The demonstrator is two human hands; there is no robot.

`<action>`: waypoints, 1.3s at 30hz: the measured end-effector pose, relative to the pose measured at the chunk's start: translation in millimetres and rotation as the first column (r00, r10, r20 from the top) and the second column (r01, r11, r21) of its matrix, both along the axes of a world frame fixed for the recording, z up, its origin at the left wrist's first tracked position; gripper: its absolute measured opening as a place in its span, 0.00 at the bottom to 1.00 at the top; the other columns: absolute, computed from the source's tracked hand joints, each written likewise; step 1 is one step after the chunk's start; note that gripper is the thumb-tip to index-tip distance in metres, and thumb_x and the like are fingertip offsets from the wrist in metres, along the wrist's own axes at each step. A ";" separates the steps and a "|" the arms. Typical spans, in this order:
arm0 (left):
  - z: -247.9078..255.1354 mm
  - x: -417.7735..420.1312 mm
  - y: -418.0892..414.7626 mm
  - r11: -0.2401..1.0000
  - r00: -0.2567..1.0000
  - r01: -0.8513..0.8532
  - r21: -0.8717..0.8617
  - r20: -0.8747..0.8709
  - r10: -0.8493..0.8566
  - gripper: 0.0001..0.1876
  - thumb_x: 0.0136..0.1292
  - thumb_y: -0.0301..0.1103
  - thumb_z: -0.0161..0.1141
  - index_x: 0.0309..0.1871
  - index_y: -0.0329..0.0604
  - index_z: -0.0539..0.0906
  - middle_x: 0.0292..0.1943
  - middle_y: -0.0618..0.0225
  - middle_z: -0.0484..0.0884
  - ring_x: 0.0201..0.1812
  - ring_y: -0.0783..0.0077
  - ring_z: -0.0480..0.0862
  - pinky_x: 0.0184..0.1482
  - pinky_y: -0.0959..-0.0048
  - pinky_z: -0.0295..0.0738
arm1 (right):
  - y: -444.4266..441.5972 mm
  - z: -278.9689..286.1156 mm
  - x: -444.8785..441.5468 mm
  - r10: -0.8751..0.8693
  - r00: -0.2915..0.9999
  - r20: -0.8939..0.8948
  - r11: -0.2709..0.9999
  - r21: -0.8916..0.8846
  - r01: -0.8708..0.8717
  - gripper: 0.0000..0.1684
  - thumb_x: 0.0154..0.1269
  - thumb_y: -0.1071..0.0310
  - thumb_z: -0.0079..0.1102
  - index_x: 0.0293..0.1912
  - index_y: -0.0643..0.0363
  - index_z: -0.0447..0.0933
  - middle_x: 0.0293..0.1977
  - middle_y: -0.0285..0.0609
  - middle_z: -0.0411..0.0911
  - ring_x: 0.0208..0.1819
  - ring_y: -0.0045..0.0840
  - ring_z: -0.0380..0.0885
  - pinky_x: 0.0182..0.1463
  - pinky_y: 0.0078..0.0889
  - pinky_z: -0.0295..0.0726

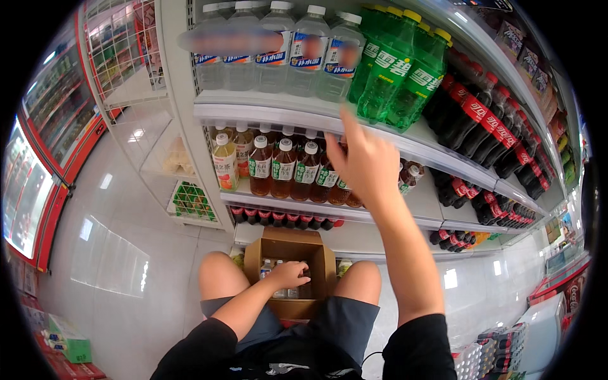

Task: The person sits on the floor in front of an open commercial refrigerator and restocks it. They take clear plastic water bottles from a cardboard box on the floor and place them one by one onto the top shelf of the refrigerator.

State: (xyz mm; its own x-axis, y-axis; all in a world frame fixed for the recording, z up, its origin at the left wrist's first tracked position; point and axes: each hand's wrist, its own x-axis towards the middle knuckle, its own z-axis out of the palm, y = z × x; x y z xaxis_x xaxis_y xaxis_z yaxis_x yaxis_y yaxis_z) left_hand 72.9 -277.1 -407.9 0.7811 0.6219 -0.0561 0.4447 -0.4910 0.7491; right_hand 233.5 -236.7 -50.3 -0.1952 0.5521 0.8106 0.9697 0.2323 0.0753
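Note:
My right hand [363,156] is raised in front of the upper shelf's edge [270,116], fingers apart and holding nothing, slightly blurred. Just beyond its fingertips stand clear plastic bottles with white caps [339,57], and green soda bottles with yellow caps [387,71] are beside them. My left hand [289,274] is down inside an open cardboard box [330,266] between my knees, over small clear plastic bottles [280,292]. Its fingers are bent near the bottles; whether they grip one cannot be told.
Brown tea bottles [284,166] line the middle shelf below my right hand. Red-labelled cola bottles [479,114] fill the shelves to the right. A white wire rack [128,61] adjoins the shelving at left, and red-framed glass-door coolers [57,180] stand across the tiled floor.

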 end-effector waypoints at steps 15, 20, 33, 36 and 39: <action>-123.8 28.0 32.3 0.932 0.831 -0.175 -0.318 -0.556 -0.033 0.25 0.59 0.54 0.61 0.53 0.46 0.84 0.53 0.49 0.83 0.56 0.48 0.82 0.57 0.57 0.77 | -104.5 -325.1 99.3 -0.231 0.967 -0.106 0.358 -0.934 -0.017 0.20 0.65 0.50 0.57 0.48 0.53 0.81 0.33 0.51 0.85 0.37 0.47 0.84 0.45 0.49 0.82; -189.0 16.4 33.8 0.940 0.767 -0.170 -0.294 -0.639 -0.061 0.30 0.56 0.53 0.66 0.56 0.40 0.82 0.53 0.48 0.83 0.56 0.49 0.82 0.59 0.58 0.75 | -112.2 -310.7 102.4 -0.222 0.964 -0.147 0.187 -0.977 -0.106 0.18 0.66 0.52 0.55 0.40 0.56 0.82 0.32 0.52 0.84 0.36 0.47 0.84 0.43 0.51 0.82; -274.5 29.8 94.9 0.963 0.718 -0.236 -0.129 -0.691 0.083 0.43 0.53 0.47 0.66 0.70 0.36 0.67 0.69 0.42 0.67 0.69 0.44 0.69 0.67 0.58 0.68 | -110.3 -297.6 109.6 -0.331 0.920 -0.211 0.066 -0.977 -0.201 0.17 0.67 0.54 0.57 0.40 0.60 0.78 0.26 0.49 0.82 0.32 0.43 0.84 0.39 0.45 0.82; -340.0 6.2 118.1 0.925 0.842 -0.257 -0.278 -0.535 0.073 0.44 0.52 0.47 0.67 0.71 0.36 0.66 0.70 0.44 0.67 0.70 0.46 0.68 0.68 0.59 0.67 | -108.4 -298.7 108.3 -0.345 0.907 -0.242 0.065 -0.970 -0.234 0.17 0.67 0.55 0.57 0.41 0.61 0.77 0.28 0.46 0.82 0.32 0.41 0.83 0.41 0.41 0.82; -366.4 -7.1 120.1 0.944 0.813 -0.249 -0.218 -0.576 0.081 0.43 0.54 0.49 0.66 0.72 0.38 0.66 0.70 0.46 0.67 0.70 0.46 0.69 0.68 0.57 0.66 | -109.6 -305.8 107.5 -0.364 0.901 -0.238 0.075 -0.971 -0.227 0.17 0.67 0.55 0.58 0.43 0.60 0.77 0.31 0.44 0.82 0.32 0.38 0.83 0.42 0.38 0.81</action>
